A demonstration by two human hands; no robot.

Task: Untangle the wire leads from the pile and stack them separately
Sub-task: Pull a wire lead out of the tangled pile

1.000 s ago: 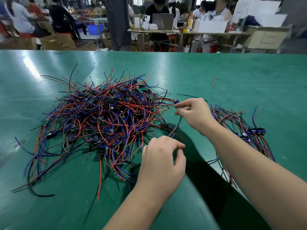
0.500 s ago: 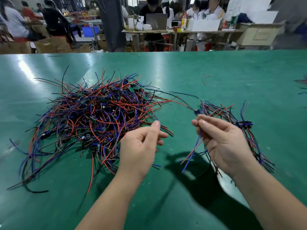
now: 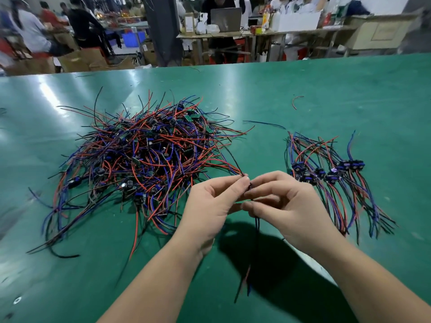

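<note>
A big tangled pile (image 3: pixel 144 157) of red, blue and black wire leads with small circuit boards lies on the green table (image 3: pixel 326 94), left of centre. A smaller, neatly laid stack of leads (image 3: pixel 331 176) sits to the right. Between them, both hands pinch one wire lead (image 3: pixel 256 231). My left hand (image 3: pixel 210 206) grips its top near the small component, where black and red wires run back toward the pile. My right hand (image 3: pixel 286 206) holds it just beside, and the lead's tails hang down below the fingers.
A loose red wire piece (image 3: pixel 295 101) and a loose blue wire (image 3: pixel 263 124) lie on the far table. Beyond the table's far edge stand workbenches, a laptop (image 3: pixel 225 19), boxes and several seated people.
My hands have come together at the centre. The right hand moved left from beside the small stack, and the left hand now pinches the same lead that the right hand pulled from the pile.
</note>
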